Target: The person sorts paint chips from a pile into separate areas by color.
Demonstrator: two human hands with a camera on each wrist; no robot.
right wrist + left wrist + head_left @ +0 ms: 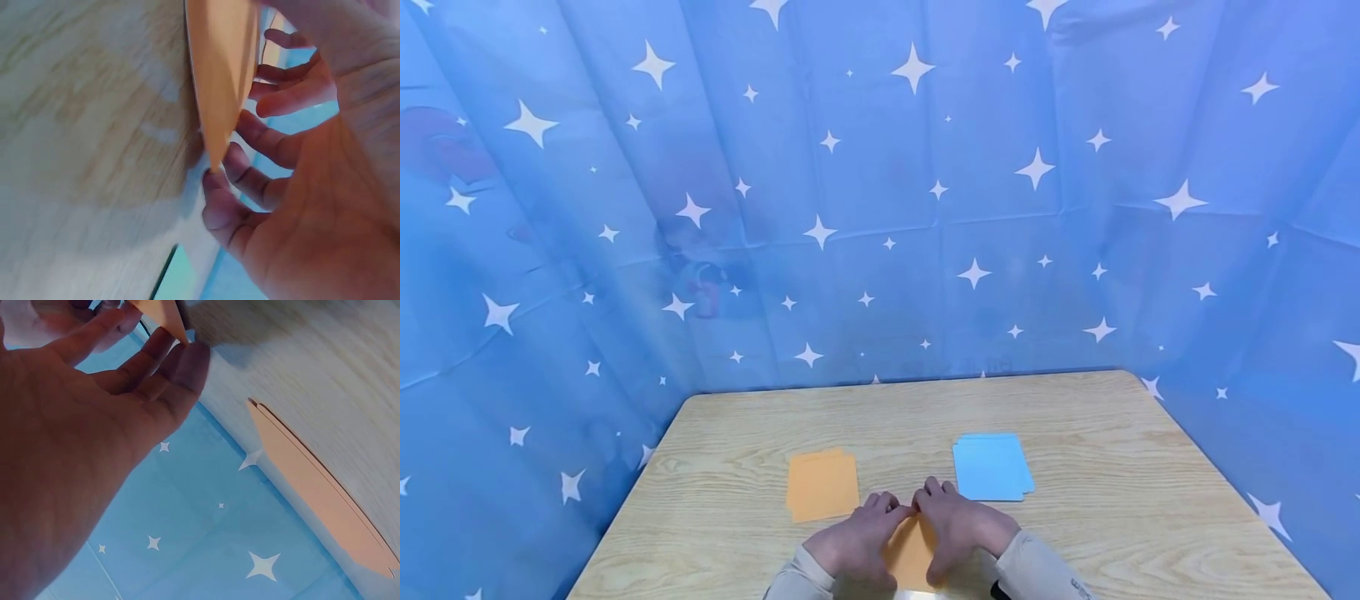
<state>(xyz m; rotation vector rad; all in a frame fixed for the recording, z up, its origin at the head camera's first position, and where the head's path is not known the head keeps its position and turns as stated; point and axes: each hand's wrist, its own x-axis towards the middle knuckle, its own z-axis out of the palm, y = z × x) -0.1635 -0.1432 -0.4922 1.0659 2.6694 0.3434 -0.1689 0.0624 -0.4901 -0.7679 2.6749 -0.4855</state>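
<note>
Low in the head view, an orange sheet of paper (912, 557) lies between the two hands, close over the table's near part. My left hand (867, 537) holds its left side, thumb toward me and fingers at the far edge. On the other side my right hand (957, 523) grips it, thumb near the lower right edge. Fingertips of both hands come together at the far edge. The left wrist view has the fingertips (194, 359) at a corner of the sheet. In the right wrist view, curled fingers meet the narrow tip of the orange paper (219, 81).
A stack of orange paper squares (822, 486) lies behind my left hand. Blue paper squares (992, 468) are stacked behind my right hand. The wood-grain table (1120, 500) ends at a blue curtain (880, 208) with white stars.
</note>
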